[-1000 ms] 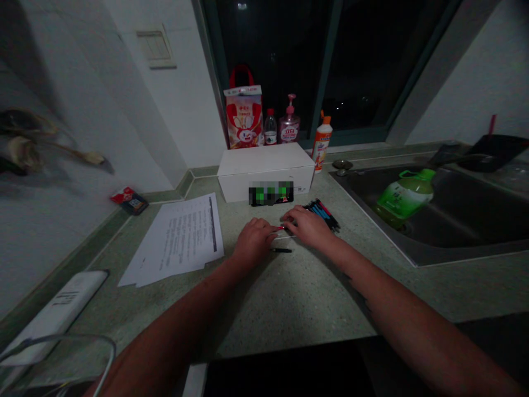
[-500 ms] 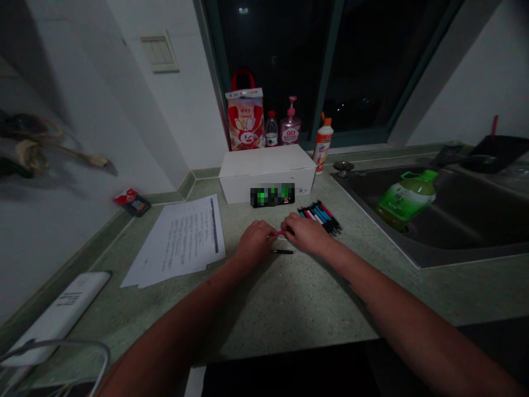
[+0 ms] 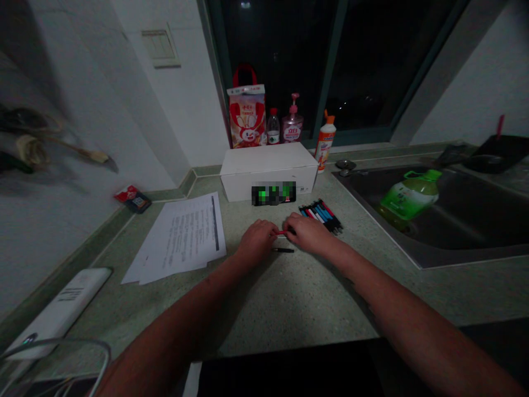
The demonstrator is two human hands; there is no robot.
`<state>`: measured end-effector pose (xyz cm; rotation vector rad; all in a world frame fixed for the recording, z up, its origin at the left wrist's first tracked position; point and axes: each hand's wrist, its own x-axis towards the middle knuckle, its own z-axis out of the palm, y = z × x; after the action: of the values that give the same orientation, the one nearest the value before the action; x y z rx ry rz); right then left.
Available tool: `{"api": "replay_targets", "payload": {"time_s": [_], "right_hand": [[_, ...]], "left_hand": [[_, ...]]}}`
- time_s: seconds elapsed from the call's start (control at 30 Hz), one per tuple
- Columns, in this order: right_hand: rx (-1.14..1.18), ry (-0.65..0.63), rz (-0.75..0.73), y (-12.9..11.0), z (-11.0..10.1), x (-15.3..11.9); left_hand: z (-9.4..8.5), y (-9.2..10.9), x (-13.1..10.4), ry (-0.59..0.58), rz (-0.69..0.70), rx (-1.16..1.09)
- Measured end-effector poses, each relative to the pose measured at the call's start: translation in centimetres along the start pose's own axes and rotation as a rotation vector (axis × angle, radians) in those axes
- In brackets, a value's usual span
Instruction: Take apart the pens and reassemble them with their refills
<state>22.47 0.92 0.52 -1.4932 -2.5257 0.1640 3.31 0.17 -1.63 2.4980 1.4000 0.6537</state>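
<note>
Between my two hands, low over the counter, is a slim red pen (image 3: 281, 232), its ends hidden by my fingers. My left hand (image 3: 258, 240) is closed in a pinch on its left end. On the other end, the fingers of my right hand (image 3: 308, 232) are closed too. A short black pen piece (image 3: 284, 250) lies on the counter just below, close to my left hand. Beyond my right hand, several pens (image 3: 322, 215) in black, blue, red and white lie side by side.
A phone (image 3: 273, 194) leans against a white box (image 3: 268, 162). Printed sheets (image 3: 182, 237) and a white power strip (image 3: 61, 306) lie to the left. At right is a sink (image 3: 446, 231) with a green-labelled jug (image 3: 411, 196). Bottles, including an orange-capped one (image 3: 325, 143), stand behind.
The view has shifted very slightly. Both hands keep the same hold on the red pen, with no clear movement.
</note>
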Motion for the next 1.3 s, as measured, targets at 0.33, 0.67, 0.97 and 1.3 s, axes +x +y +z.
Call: {"api": "replay_targets", "payload": {"time_s": [0.33, 0.67, 0.97, 1.3], "right_hand": [[0.052, 0.053, -0.027, 0.0, -0.2, -0.1], [0.169, 0.088, -0.070, 0.2, 0.4, 0.1], [0.270, 0.133, -0.158, -0.3, 0.3, -0.1], [0.352, 0.279, 0.038, -0.2, 0.3, 0.4]], "left_hand": [[-0.4, -0.7, -0.1, 0.134, -0.154, -0.093], [-0.7, -1.0, -0.1, 0.193, -0.215, -0.344], [-0.7, -1.3, -0.3, 0.229, -0.233, -0.510], [-0.1, -2.1, 0.0, -0.001, -0.055, 0.149]]}}
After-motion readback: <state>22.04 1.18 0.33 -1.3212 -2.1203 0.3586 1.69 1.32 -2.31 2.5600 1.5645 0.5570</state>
